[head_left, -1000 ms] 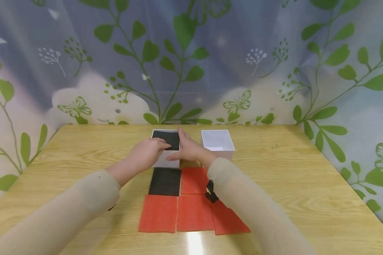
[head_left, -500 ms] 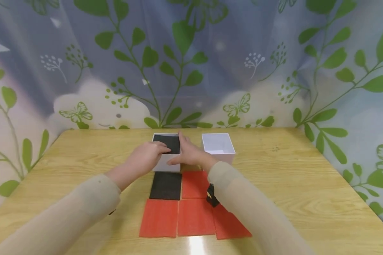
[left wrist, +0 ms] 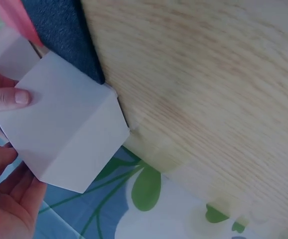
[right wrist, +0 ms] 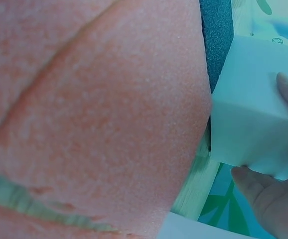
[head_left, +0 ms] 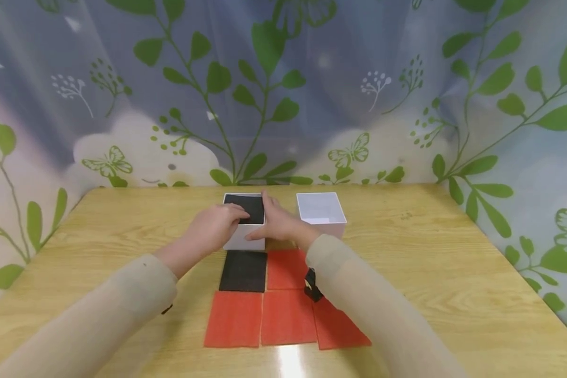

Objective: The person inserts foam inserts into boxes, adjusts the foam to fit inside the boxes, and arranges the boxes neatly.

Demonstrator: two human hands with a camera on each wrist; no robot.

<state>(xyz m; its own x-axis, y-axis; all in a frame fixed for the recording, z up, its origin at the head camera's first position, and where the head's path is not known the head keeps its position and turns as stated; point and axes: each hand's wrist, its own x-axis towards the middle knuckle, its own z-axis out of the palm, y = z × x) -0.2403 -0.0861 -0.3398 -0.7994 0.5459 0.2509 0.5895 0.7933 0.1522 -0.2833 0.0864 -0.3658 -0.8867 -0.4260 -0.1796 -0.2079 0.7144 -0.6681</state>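
Observation:
A white box [head_left: 243, 237] at the back of the table holds a black felt square [head_left: 240, 201] near its top. My left hand [head_left: 214, 226] reaches over the front rim, its fingertips appearing to pinch that square; the left wrist view shows this hand [left wrist: 12, 194] beside the box's opening. My right hand [head_left: 281, 223] grips the box's right side, thumb on the front face, fingers [right wrist: 253, 186] along the side. In front lies another black felt square [head_left: 243, 270]. Red felt squares [head_left: 288, 317] lie beside and below it, partly covered by my right forearm.
A second white box [head_left: 321, 230] stands to the right, with something white visible inside. The wooden table [head_left: 430, 273] ends at a patterned curtain [head_left: 312, 131] behind and at the sides. A black band [head_left: 312, 286] is on my right wrist.
The head view tips slightly up and down. Both hands stay at the left box, and the squares on the table keep their places.

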